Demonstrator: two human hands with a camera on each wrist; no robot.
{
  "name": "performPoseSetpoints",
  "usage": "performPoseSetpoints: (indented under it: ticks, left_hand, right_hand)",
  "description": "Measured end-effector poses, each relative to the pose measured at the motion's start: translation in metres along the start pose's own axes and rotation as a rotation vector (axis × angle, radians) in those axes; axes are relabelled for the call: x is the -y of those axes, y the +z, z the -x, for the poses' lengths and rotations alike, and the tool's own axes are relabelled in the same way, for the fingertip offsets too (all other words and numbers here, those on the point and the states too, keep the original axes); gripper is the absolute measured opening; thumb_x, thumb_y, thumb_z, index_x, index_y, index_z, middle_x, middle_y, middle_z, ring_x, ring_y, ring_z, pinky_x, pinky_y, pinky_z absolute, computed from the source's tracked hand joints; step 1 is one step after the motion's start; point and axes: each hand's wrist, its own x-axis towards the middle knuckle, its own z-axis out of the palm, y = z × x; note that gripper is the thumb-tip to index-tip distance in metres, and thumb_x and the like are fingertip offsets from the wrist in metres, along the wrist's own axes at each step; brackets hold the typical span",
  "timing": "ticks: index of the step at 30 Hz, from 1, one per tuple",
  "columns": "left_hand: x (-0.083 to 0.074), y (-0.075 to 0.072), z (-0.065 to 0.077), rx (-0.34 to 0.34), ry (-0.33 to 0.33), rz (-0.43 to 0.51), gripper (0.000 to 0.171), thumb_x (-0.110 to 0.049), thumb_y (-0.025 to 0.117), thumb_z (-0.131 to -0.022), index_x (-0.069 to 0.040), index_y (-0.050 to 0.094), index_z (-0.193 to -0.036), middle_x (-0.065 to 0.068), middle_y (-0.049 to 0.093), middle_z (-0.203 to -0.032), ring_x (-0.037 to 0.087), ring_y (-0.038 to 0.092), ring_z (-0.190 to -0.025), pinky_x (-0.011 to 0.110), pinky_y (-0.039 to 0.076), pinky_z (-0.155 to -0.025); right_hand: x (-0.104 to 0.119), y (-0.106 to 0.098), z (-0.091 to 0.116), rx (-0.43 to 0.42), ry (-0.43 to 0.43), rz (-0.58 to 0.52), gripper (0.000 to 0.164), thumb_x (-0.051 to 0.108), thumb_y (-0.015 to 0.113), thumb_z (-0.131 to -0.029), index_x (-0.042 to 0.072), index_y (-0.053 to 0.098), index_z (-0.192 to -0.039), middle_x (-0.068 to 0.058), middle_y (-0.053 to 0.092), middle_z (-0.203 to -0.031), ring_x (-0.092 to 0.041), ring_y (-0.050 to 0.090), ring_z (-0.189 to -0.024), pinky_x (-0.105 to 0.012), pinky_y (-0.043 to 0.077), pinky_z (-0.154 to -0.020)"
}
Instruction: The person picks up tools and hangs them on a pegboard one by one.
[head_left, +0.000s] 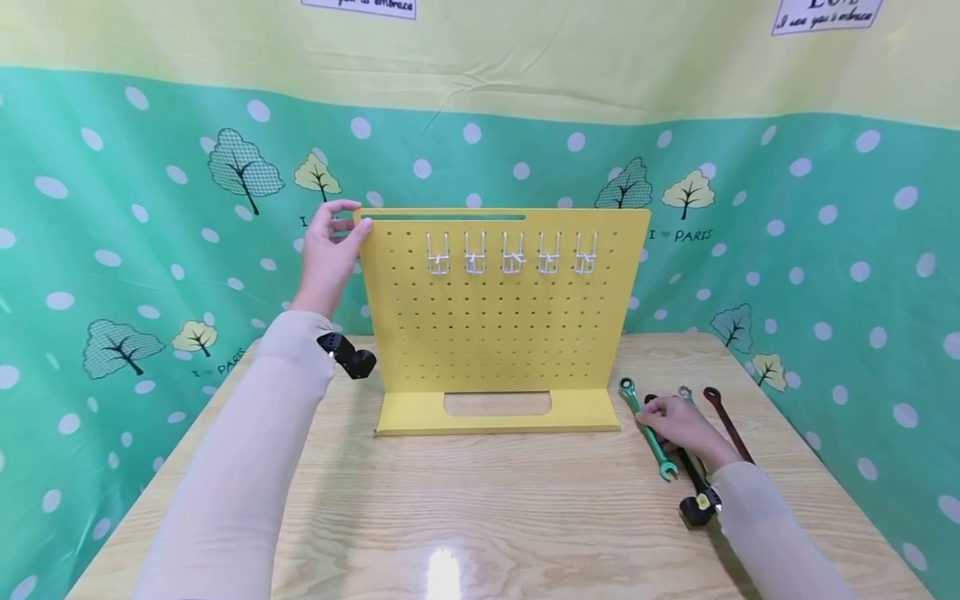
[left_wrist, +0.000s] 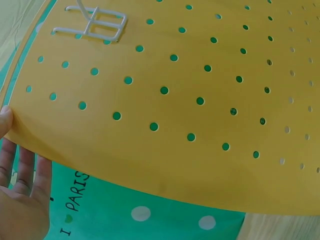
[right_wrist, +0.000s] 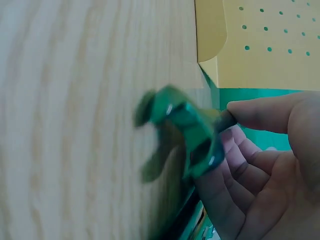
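Note:
A yellow pegboard (head_left: 495,329) stands upright on its flat base, with several white wire hooks (head_left: 512,254) in a row near its top. At the board's upper left corner my left hand (head_left: 327,260) holds the edge, the thumb (left_wrist: 5,120) on the front face and the fingers behind. To the right of the base, my right hand (head_left: 688,427) pinches a green combination wrench (head_left: 654,446) along its shaft. Its open end (right_wrist: 192,132) faces the camera in the right wrist view, blurred, just over the wood. A black wrench (head_left: 690,468) lies partly hidden beneath that hand.
A dark red wrench (head_left: 727,421) and a silver-headed wrench (head_left: 686,392) lie on the wooden table (head_left: 480,508), beside and behind the right hand. A green, dotted curtain (head_left: 465,150) hangs close behind the board and along the table's sides.

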Motion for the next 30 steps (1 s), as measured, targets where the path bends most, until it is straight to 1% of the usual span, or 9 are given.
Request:
performPoseSetpoints:
  ticks: [4,7,12,16,19,23,26,30]
  left_hand:
    - [0.001,0.000,-0.002,-0.003,0.003,0.001,0.031,-0.035,0.064,-0.098,-0.028,0.058,-0.128,0.003,0.054,-0.122,0.020,0.057,-0.108,0.035,0.050,-0.090]
    - [0.001,0.001,-0.002,-0.004,0.007,-0.002,0.031,-0.035,0.064,-0.098,-0.028,0.058,-0.128,0.003,0.054,-0.122,0.020,0.057,-0.107,0.036,0.050,-0.090]
    - [0.002,0.001,-0.001,-0.009,0.013,-0.006,0.031,-0.035,0.064,-0.098,-0.027,0.058,-0.128,0.003,0.054,-0.121,0.019,0.057,-0.106,0.035,0.049,-0.090]
    - [0.001,0.001,0.000,-0.012,0.012,-0.005,0.031,-0.034,0.064,-0.098,-0.026,0.058,-0.128,0.003,0.054,-0.120,0.019,0.057,-0.105,0.035,0.050,-0.090]
    - [0.001,0.001,0.001,-0.011,0.004,-0.002,0.031,-0.034,0.065,-0.098,-0.026,0.058,-0.127,0.002,0.054,-0.120,0.019,0.057,-0.105,0.035,0.050,-0.090]
    - [0.000,0.000,0.001,-0.009,0.005,-0.003,0.031,-0.034,0.064,-0.099,-0.026,0.058,-0.128,0.002,0.054,-0.119,0.018,0.057,-0.105,0.035,0.050,-0.090]
    - [0.000,0.000,0.001,-0.005,0.012,-0.006,0.031,-0.034,0.064,-0.099,-0.025,0.057,-0.128,0.002,0.054,-0.119,0.018,0.057,-0.104,0.035,0.050,-0.090]
    - [0.000,0.000,0.001,-0.002,-0.004,-0.008,0.031,-0.034,0.064,-0.099,-0.026,0.058,-0.128,0.002,0.054,-0.120,0.018,0.056,-0.105,0.036,0.049,-0.091]
  right_hand:
    - [0.008,-0.005,0.007,0.014,-0.029,-0.020,0.032,0.019,0.056,-0.103,-0.011,0.056,-0.114,-0.009,0.053,-0.079,-0.021,0.057,-0.069,-0.037,0.056,-0.061]
    - [0.012,-0.007,0.010,0.025,-0.027,-0.044,0.029,0.019,0.054,-0.103,-0.008,0.054,-0.113,-0.009,0.049,-0.077,-0.023,0.053,-0.070,-0.038,0.055,-0.062]
    - [0.015,-0.009,0.011,0.036,-0.031,-0.071,0.026,0.019,0.053,-0.104,-0.006,0.053,-0.113,-0.011,0.051,-0.083,-0.024,0.053,-0.072,-0.039,0.055,-0.062]
    - [0.020,-0.009,0.011,0.030,-0.049,-0.071,0.023,0.019,0.053,-0.104,-0.003,0.052,-0.111,-0.010,0.049,-0.080,-0.025,0.052,-0.070,-0.039,0.053,-0.061]
    - [0.024,-0.007,0.010,0.025,-0.074,-0.074,0.021,0.020,0.054,-0.104,-0.001,0.052,-0.110,-0.008,0.048,-0.079,-0.025,0.051,-0.070,-0.039,0.054,-0.061]
    - [0.030,-0.005,0.010,0.017,-0.113,-0.078,0.021,0.021,0.055,-0.104,0.001,0.053,-0.109,-0.007,0.048,-0.080,-0.026,0.052,-0.073,-0.042,0.057,-0.063]
    - [0.036,-0.003,0.009,0.019,-0.129,-0.091,0.020,0.021,0.055,-0.104,0.002,0.053,-0.110,-0.008,0.048,-0.081,-0.027,0.053,-0.074,-0.044,0.058,-0.065]
    - [0.045,0.001,0.009,0.023,-0.127,-0.116,0.020,0.022,0.056,-0.104,0.003,0.053,-0.110,-0.010,0.051,-0.084,-0.029,0.055,-0.076,-0.046,0.058,-0.066]
